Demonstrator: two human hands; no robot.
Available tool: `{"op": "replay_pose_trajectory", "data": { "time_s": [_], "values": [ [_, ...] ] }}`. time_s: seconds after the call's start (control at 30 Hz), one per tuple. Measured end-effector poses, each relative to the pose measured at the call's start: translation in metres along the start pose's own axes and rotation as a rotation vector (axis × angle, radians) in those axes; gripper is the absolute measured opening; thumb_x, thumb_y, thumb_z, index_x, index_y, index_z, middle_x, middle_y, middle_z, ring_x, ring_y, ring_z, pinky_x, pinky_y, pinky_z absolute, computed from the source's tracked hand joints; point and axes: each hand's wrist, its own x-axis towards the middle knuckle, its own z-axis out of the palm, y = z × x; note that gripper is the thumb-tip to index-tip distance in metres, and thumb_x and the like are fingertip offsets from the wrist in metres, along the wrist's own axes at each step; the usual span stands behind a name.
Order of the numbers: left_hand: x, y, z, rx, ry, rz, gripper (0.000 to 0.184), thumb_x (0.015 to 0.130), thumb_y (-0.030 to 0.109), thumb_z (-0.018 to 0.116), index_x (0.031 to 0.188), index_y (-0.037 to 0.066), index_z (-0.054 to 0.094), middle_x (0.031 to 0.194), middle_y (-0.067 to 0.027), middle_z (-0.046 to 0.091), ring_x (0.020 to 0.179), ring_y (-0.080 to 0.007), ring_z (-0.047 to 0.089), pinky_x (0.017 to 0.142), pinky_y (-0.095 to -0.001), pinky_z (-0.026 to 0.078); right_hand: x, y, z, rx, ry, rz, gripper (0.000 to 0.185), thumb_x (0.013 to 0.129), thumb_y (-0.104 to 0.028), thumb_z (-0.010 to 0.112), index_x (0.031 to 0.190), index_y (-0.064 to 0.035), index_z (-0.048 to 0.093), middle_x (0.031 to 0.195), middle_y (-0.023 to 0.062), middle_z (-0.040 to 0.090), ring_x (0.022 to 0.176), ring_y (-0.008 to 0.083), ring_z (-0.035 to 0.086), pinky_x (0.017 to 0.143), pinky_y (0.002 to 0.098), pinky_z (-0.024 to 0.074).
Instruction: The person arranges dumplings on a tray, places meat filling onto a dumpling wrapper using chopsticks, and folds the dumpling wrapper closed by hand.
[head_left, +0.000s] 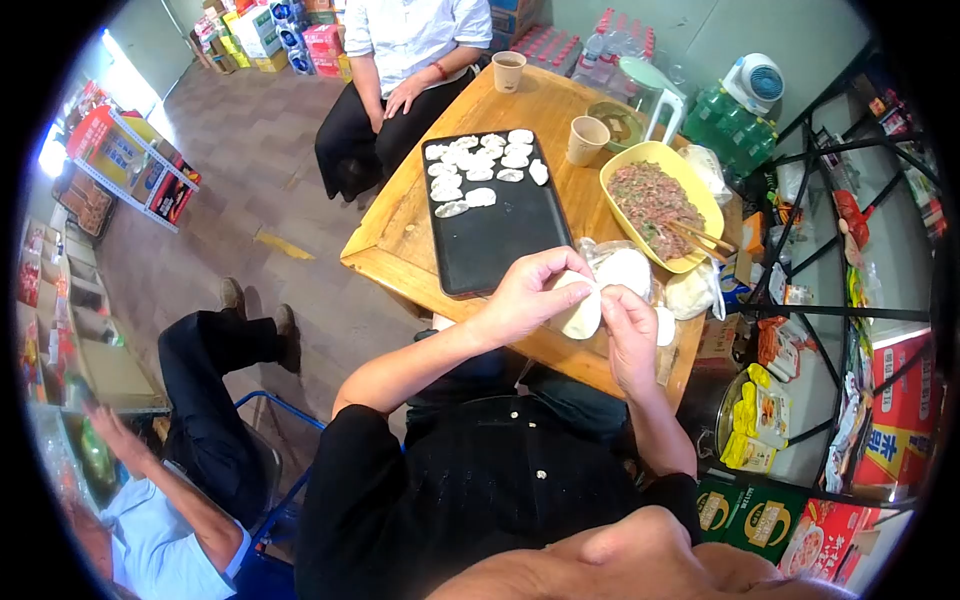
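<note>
Between my two hands, over the near edge of the table, is a folded dumpling [578, 318] of white dough. My left hand [535, 292] pinches its upper edge with thumb and fingers. On the other side, my right hand [628, 325] grips the dough's edge between thumb and fingertips. Just beyond, pale dough wrappers [624, 272] lie by a plastic bag. A black tray [495, 245] holds several shaped dumplings [480, 160] in its far half. Right of it stands a yellow bowl [712, 205] of minced meat filling [645, 200] with chopsticks [705, 236] resting in it.
Paper cups [508, 72] and a clear jug [645, 95] stand on the wooden table [390, 215]. A person in a white shirt [415, 30] sits beyond; another in light blue [170, 530] sits at left. Shelves of packaged goods [770, 410] crowd the right side.
</note>
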Motion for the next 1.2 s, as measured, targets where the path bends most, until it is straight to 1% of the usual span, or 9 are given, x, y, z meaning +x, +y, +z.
{"op": "replay_pose_trajectory", "data": {
  "time_s": [0.17, 0.27, 0.37, 0.4, 0.5, 0.7, 1.1, 1.17, 1.2],
  "values": [
    [0.005, -0.014, -0.007, -0.025, 0.022, -0.044, 0.018, 0.094, 0.013, 0.065, 0.107, 0.002, 0.059, 0.096, -0.0014, 0.061, 0.089, -0.0087, 0.058, 0.080, -0.0240, 0.048, 0.008, 0.007, 0.000, 0.017, 0.004, 0.081, 0.019, 0.101, -0.013, 0.050, 0.090, -0.0024, 0.062, 0.080, -0.0012, 0.060, 0.072, 0.0055, 0.055, 0.068, 0.0216, 0.0439],
    [0.006, -0.006, 0.000, 0.562, 0.282, 0.325, 0.017, 0.088, 0.008, 0.067, 0.102, 0.003, 0.058, 0.094, -0.0030, 0.055, 0.086, -0.0144, 0.056, 0.080, -0.0250, 0.047, 0.012, 0.015, -0.002, 0.154, 0.043, 0.114, 0.018, 0.102, -0.012, 0.048, 0.093, -0.0025, 0.061, 0.079, -0.0008, 0.060, 0.071, 0.0056, 0.054, 0.066, 0.0222, 0.0431],
    [-0.003, -0.002, -0.009, 0.675, 0.191, 0.248, 0.014, 0.090, 0.008, 0.064, 0.100, 0.003, 0.056, 0.091, -0.0026, 0.056, 0.085, -0.0122, 0.055, 0.079, -0.0251, 0.046, 0.016, 0.023, -0.006, 0.167, 0.038, 0.107, 0.018, 0.102, -0.011, 0.048, 0.093, -0.0020, 0.062, 0.080, -0.0007, 0.060, 0.072, 0.0054, 0.054, 0.067, 0.0219, 0.0435],
    [-0.008, 0.001, -0.008, 0.454, 0.133, 0.006, 0.012, 0.094, 0.011, 0.063, 0.095, 0.003, 0.054, 0.086, -0.0015, 0.056, 0.083, -0.0093, 0.054, 0.075, -0.0256, 0.046, 0.016, 0.027, -0.007, 0.168, 0.039, 0.101, 0.018, 0.102, -0.011, 0.048, 0.093, -0.0020, 0.062, 0.080, -0.0007, 0.060, 0.072, 0.0054, 0.054, 0.067, 0.0219, 0.0435],
    [-0.008, -0.023, -0.011, -0.051, 0.013, -0.159, 0.018, 0.096, 0.016, 0.062, 0.087, 0.004, 0.053, 0.083, -0.0003, 0.056, 0.079, -0.0071, 0.053, 0.069, -0.0250, 0.045, 0.013, 0.032, -0.002, 0.003, 0.003, 0.076, 0.016, 0.101, -0.009, 0.050, 0.094, -0.0011, 0.062, 0.081, -0.0011, 0.060, 0.072, 0.0049, 0.054, 0.067, 0.0213, 0.0442],
    [-0.007, -0.053, -0.029, 0.173, -0.063, -0.074, 0.020, 0.097, 0.023, 0.063, 0.087, 0.008, 0.056, 0.081, 0.0020, 0.057, 0.079, -0.0052, 0.053, 0.069, -0.0223, 0.044, 0.013, 0.045, -0.003, -0.144, -0.060, 0.099, 0.018, 0.100, -0.009, 0.050, 0.093, -0.0023, 0.064, 0.079, -0.0019, 0.060, 0.070, 0.0048, 0.054, 0.064, 0.0199, 0.0441],
    [-0.031, -0.053, -0.034, 0.012, 0.013, -0.074, 0.014, 0.098, 0.018, 0.058, 0.096, 0.004, 0.061, 0.091, 0.0007, 0.062, 0.085, -0.0073, 0.055, 0.078, -0.0248, 0.046, 0.012, 0.062, -0.004, 0.191, -0.069, 0.159, 0.017, 0.100, -0.013, 0.050, 0.091, -0.0044, 0.061, 0.080, 0.0000, 0.061, 0.073, 0.0080, 0.057, 0.068, 0.0242, 0.0472],
    [-0.035, -0.069, -0.036, 0.034, 0.094, -0.067, 0.013, 0.096, 0.016, 0.059, 0.096, 0.003, 0.062, 0.094, 0.0007, 0.057, 0.091, -0.0081, 0.053, 0.080, -0.0258, 0.043, 0.006, 0.053, 0.004, 0.282, 0.073, 0.277, 0.014, 0.100, -0.012, 0.051, 0.094, -0.0045, 0.061, 0.085, 0.0015, 0.061, 0.078, 0.0100, 0.059, 0.073, 0.0268, 0.0487],
    [-0.038, -0.069, -0.033, 0.101, 0.106, -0.050, 0.013, 0.096, 0.016, 0.060, 0.095, 0.003, 0.062, 0.095, -0.0002, 0.056, 0.093, -0.0089, 0.052, 0.082, -0.0267, 0.043, 0.005, 0.066, -0.008, 0.309, 0.011, 0.279, 0.016, 0.100, -0.011, 0.049, 0.105, 0.0000, 0.060, 0.103, 0.0072, 0.061, 0.098, 0.0165, 0.061, 0.091, 0.0341, 0.0501]
  ]
}}
